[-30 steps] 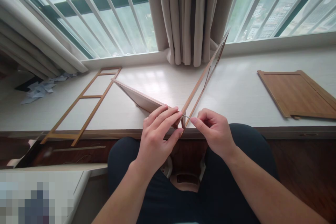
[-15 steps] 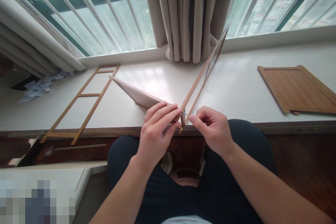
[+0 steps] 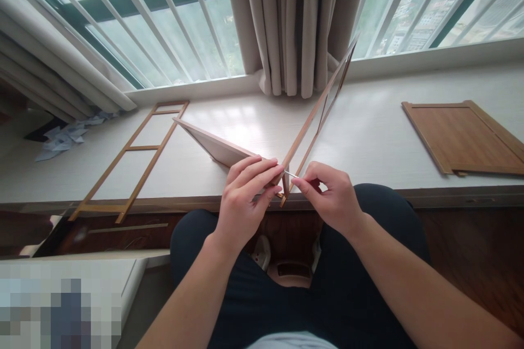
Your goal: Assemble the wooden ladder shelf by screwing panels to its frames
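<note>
A wooden panel point(image 3: 216, 147) and a slender wooden frame point(image 3: 308, 130) stand on edge and meet in a V near the front edge of the ledge. My left hand point(image 3: 244, 204) is closed around the panel's near end where it meets the frame; the fingers lie over the top and the thumb is below. From the right, my right hand point(image 3: 329, 191) pinches a thin metal hex key point(image 3: 291, 174) between thumb and forefinger. Its tip reaches the frame beside my left fingertips. The exact contact point is too small to make out.
An open wooden frame with crossbars point(image 3: 142, 148) lies on the left of the white ledge point(image 3: 360, 136), overhanging its front edge. A brown wooden panel point(image 3: 477, 136) lies on the right. Crumpled paper point(image 3: 65, 136) is at far left. Curtains point(image 3: 286, 27) hang behind.
My right hand has shifted slightly up and its grip on the hex key has turned a little. My left hand keeps its hold, and the wooden pieces stay in place.
</note>
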Action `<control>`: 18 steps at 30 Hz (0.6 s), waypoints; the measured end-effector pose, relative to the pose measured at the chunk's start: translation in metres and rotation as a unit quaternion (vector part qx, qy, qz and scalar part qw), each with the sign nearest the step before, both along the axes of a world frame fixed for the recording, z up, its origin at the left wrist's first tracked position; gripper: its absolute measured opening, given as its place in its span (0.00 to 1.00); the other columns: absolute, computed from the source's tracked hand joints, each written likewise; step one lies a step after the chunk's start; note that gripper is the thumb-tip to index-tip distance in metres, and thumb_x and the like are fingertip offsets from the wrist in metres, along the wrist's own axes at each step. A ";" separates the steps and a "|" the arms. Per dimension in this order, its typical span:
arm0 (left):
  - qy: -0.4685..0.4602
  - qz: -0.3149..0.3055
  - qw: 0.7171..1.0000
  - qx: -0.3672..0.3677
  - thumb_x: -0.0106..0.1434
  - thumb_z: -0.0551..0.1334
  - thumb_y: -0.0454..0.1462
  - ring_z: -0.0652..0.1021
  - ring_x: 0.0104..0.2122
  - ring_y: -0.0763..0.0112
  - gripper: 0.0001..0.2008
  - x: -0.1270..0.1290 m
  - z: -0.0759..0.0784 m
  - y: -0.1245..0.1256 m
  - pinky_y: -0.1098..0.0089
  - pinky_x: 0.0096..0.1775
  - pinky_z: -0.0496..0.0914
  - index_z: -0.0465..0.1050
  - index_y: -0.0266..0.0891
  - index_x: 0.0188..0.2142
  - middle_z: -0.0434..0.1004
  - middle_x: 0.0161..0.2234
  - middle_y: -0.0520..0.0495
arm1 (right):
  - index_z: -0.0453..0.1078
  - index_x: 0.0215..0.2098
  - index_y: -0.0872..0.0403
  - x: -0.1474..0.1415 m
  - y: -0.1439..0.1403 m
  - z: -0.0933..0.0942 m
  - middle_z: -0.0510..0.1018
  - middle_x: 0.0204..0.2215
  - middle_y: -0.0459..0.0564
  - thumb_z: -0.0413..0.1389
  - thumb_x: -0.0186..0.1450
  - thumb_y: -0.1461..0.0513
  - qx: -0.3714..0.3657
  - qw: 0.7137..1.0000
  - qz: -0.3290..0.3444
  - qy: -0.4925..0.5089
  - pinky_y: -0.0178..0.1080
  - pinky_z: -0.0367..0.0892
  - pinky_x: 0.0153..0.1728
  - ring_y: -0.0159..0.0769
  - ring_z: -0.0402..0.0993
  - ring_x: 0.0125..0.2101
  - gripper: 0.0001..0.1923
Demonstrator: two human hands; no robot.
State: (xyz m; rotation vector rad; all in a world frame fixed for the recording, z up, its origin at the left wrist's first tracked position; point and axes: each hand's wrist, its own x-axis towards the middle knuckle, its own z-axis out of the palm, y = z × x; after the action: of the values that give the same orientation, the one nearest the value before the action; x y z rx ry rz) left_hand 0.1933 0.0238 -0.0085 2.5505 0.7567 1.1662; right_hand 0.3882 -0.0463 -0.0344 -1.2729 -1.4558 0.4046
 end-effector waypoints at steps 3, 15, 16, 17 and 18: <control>-0.002 0.001 1.000 0.002 0.68 0.67 0.35 0.75 0.58 0.60 0.15 0.001 0.000 0.000 0.54 0.62 0.71 0.79 0.46 0.54 0.82 0.54 0.48 | 0.64 0.27 0.51 0.004 0.003 0.000 0.65 0.23 0.42 0.59 0.72 0.60 0.050 0.997 0.005 -0.064 0.37 0.59 0.28 0.31 0.60 0.24 0.15; 0.002 0.005 1.000 0.001 0.69 0.66 0.36 0.74 0.59 0.60 0.15 0.000 -0.001 -0.001 0.54 0.62 0.71 0.79 0.45 0.55 0.82 0.54 0.47 | 0.71 0.28 0.50 0.015 0.005 -0.002 0.74 0.26 0.48 0.60 0.71 0.58 0.100 0.982 -0.011 -0.158 0.39 0.65 0.33 0.36 0.68 0.29 0.14; 0.001 0.005 1.000 0.001 0.69 0.66 0.36 0.74 0.59 0.60 0.15 0.000 -0.001 -0.001 0.54 0.62 0.71 0.79 0.45 0.55 0.82 0.54 0.47 | 0.71 0.29 0.50 0.015 0.005 -0.002 0.74 0.25 0.47 0.61 0.71 0.57 0.103 0.984 -0.014 -0.145 0.39 0.64 0.32 0.35 0.68 0.28 0.13; 0.002 0.006 1.000 0.001 0.69 0.65 0.36 0.74 0.59 0.60 0.15 0.000 -0.001 -0.001 0.54 0.62 0.71 0.79 0.45 0.55 0.82 0.54 0.47 | 0.72 0.29 0.51 0.014 0.005 -0.002 0.74 0.25 0.46 0.62 0.70 0.57 0.105 0.986 -0.015 -0.131 0.39 0.64 0.31 0.34 0.67 0.27 0.12; 0.002 0.007 1.000 0.002 0.70 0.65 0.36 0.74 0.59 0.60 0.15 0.000 -0.002 -0.001 0.53 0.62 0.71 0.79 0.45 0.55 0.82 0.54 0.47 | 0.72 0.30 0.51 0.013 0.004 -0.002 0.74 0.24 0.46 0.63 0.70 0.56 0.103 0.988 -0.017 -0.116 0.38 0.64 0.30 0.34 0.67 0.26 0.12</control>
State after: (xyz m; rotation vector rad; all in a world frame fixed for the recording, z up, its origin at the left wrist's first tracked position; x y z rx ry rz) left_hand 0.1935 0.0226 -0.0103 2.5557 0.7756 1.1683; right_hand 0.4014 -0.0423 -0.0362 -1.2050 -1.6226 0.0823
